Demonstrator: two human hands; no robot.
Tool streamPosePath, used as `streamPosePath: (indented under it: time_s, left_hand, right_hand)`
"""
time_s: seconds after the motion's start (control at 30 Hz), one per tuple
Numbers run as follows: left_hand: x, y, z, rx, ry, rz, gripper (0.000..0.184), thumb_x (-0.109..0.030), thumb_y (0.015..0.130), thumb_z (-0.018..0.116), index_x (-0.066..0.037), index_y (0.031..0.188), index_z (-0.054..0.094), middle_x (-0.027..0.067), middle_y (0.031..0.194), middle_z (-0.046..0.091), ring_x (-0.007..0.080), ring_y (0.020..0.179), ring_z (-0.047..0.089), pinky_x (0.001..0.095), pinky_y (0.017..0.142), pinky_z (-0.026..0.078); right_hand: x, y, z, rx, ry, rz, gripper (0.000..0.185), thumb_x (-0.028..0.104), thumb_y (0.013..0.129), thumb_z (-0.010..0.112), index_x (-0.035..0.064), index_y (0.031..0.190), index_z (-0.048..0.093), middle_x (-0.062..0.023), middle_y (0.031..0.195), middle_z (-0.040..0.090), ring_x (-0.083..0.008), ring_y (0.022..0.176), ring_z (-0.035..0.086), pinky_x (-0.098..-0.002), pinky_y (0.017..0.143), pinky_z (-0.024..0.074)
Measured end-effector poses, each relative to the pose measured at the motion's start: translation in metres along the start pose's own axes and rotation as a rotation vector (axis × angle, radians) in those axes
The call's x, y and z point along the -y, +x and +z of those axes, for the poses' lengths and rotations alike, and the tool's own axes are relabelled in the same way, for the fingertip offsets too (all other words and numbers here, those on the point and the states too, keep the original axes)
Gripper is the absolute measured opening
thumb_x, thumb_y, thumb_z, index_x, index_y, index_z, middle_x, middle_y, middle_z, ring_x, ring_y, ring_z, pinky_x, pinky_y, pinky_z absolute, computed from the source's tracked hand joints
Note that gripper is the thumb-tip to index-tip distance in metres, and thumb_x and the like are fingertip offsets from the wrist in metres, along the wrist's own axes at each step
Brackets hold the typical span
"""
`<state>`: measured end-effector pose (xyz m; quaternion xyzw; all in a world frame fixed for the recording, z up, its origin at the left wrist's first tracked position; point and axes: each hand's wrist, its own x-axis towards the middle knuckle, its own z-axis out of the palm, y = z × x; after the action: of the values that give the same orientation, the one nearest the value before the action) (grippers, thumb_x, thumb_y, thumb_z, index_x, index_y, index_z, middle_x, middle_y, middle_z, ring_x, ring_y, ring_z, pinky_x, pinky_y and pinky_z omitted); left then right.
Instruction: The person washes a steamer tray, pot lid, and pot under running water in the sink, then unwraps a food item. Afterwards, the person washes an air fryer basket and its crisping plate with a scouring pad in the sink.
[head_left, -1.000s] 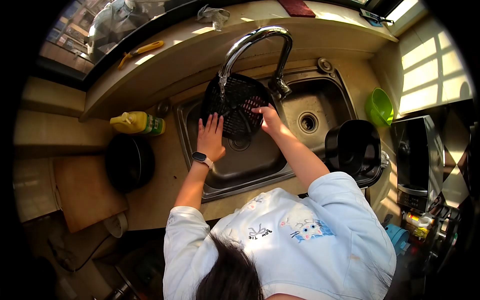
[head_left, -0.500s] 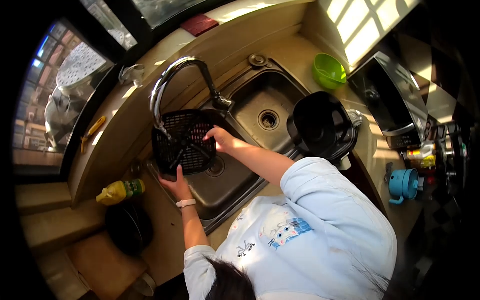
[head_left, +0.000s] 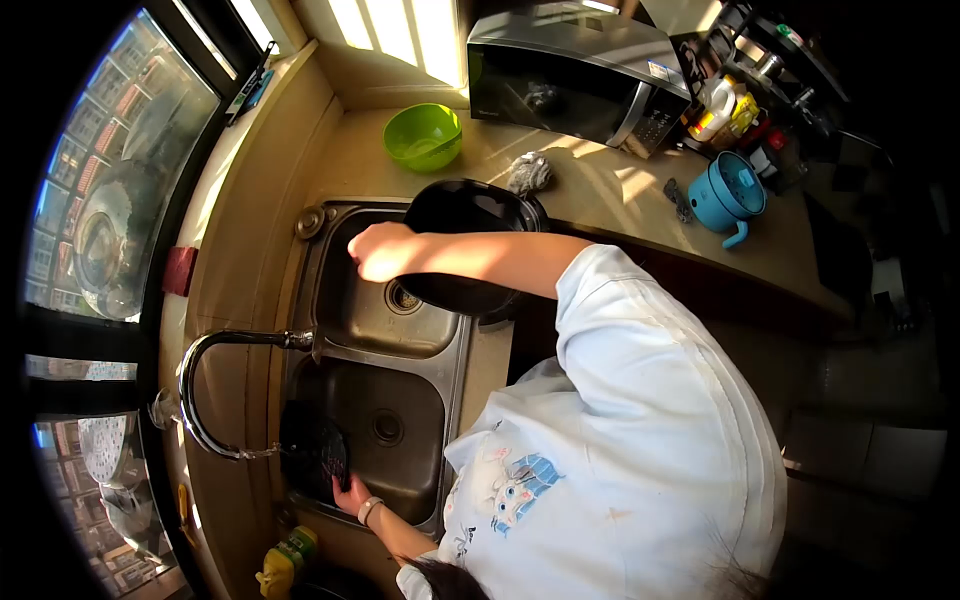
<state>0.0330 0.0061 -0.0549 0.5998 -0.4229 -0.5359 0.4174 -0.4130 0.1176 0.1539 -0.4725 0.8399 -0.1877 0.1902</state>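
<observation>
My left hand (head_left: 350, 495) grips the lower edge of a black slotted basket (head_left: 325, 450), which stands tilted in the lower sink basin (head_left: 415, 470). Water runs from the curved chrome faucet (head_left: 190, 375) beside it. My right hand (head_left: 383, 251) is closed over the other basin (head_left: 375, 330), near its drain; whether anything is inside the fingers is hidden. Under my right forearm, a large black pot-like container (head_left: 460, 290) rests at that basin's edge.
Beyond the sink are a green bowl (head_left: 423, 137), a grey scrubber (head_left: 530, 173), a microwave (head_left: 570, 80) and a blue electric pot (head_left: 727, 193). A yellow bottle (head_left: 288, 562) stands near my left arm. A red block (head_left: 180, 270) lies on the sill.
The view has turned toward the microwave side. My right hand has let go of the basket and moved across to the other basin. My left hand remains on the basket, now tilted more steeply.
</observation>
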Motion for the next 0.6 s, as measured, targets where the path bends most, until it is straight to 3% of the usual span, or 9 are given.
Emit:
streamPosePath:
  time_s: [0.03,0.1,0.13,0.2,0.27,0.33,0.37,0.5,0.6]
  left_hand:
    - [-0.005,0.002,0.007,-0.055,-0.631,-0.298,0.029,0.003,0.081,0.05,0.011,0.108,0.049,0.0205,0.107,0.054,0.0214,0.091,0.051,0.0339,0.077,0.045]
    - [-0.001,-0.012,0.01,0.112,0.041,-0.078,0.026,-0.002,0.082,0.05,0.008,0.107,0.052,0.0147,0.108,0.055,0.02,0.095,0.049,0.0334,0.078,0.043]
    - [0.026,0.02,-0.005,0.028,-0.776,-0.495,0.022,-0.005,0.084,0.048,0.004,0.103,0.055,0.013,0.104,0.058,0.0213,0.093,0.051,0.032,0.08,0.042]
    - [0.052,0.03,-0.014,0.074,-0.491,-0.336,0.02,-0.006,0.084,0.047,0.0,0.1,0.058,0.0097,0.101,0.059,0.0212,0.095,0.053,0.0311,0.082,0.041]
    - [-0.006,-0.016,0.026,-0.109,-0.879,-0.508,0.021,-0.006,0.085,0.046,-0.002,0.102,0.058,0.0096,0.107,0.057,0.022,0.097,0.052,0.033,0.084,0.041]
    - [-0.031,-0.035,0.049,-0.158,-0.948,-0.445,0.026,-0.005,0.085,0.046,-0.002,0.108,0.056,0.0093,0.113,0.054,0.0233,0.102,0.05,0.0354,0.09,0.039]
    - [-0.025,-0.034,0.05,-0.145,-0.968,-0.362,0.025,-0.006,0.086,0.046,-0.001,0.108,0.056,0.0101,0.113,0.054,0.0237,0.103,0.05,0.0362,0.093,0.038]
    - [-0.034,-0.041,0.059,-0.242,-1.028,-0.272,0.021,-0.017,0.085,0.052,-0.001,0.098,0.06,0.0093,0.105,0.058,0.0233,0.094,0.054,0.0366,0.087,0.043]
    - [-0.027,-0.038,0.052,-0.22,-1.113,-0.262,0.025,-0.022,0.083,0.056,-0.004,0.1,0.058,0.009,0.104,0.057,0.0243,0.094,0.054,0.0394,0.088,0.042]
  right_hand:
    - [-0.05,-0.01,-0.023,-0.152,0.031,0.007,0.015,0.016,0.068,0.051,0.0083,0.078,0.059,-0.0135,0.076,0.061,-0.0294,0.074,0.059,-0.0377,0.06,0.0451]
    - [-0.115,-0.049,-0.088,-0.194,-0.01,0.403,0.013,0.02,0.069,0.055,0.0077,0.072,0.058,-0.0129,0.07,0.06,-0.0273,0.069,0.06,-0.0372,0.058,0.045]
    - [-0.199,-0.055,-0.089,-0.34,-0.217,0.364,0.015,0.021,0.068,0.056,0.0058,0.069,0.06,-0.0143,0.067,0.06,-0.0283,0.066,0.06,-0.0379,0.058,0.0453]
    - [-0.3,-0.104,-0.103,-0.396,-0.303,0.512,0.023,0.024,0.064,0.062,0.0017,0.067,0.061,-0.0183,0.068,0.059,-0.0314,0.068,0.059,-0.039,0.059,0.0465]
    - [-0.477,-0.151,-0.077,-0.443,-0.619,0.624,0.024,0.022,0.064,0.062,0.0036,0.08,0.061,-0.0187,0.084,0.061,-0.0341,0.073,0.06,-0.04,0.063,0.0487]
    - [-0.41,-0.195,-0.08,-0.454,-0.434,1.082,0.022,0.014,0.068,0.057,0.0031,0.086,0.059,-0.0197,0.095,0.059,-0.0355,0.087,0.058,-0.0407,0.076,0.0471]
    - [-0.504,-0.209,-0.062,-0.415,-0.336,1.241,0.03,0.013,0.069,0.054,0.0051,0.098,0.055,-0.0212,0.107,0.054,-0.0357,0.098,0.053,-0.042,0.084,0.0428]
    - [-0.541,-0.237,-0.016,-0.611,0.026,1.197,0.049,0.011,0.072,0.051,0.0115,0.119,0.038,-0.0211,0.12,0.044,-0.04,0.108,0.043,-0.0435,0.086,0.0387]
    - [-0.549,-0.241,-0.005,-0.424,0.024,1.033,0.049,0.021,0.079,0.048,0.0074,0.124,0.035,-0.0224,0.124,0.04,-0.0397,0.107,0.044,-0.0426,0.087,0.0388]
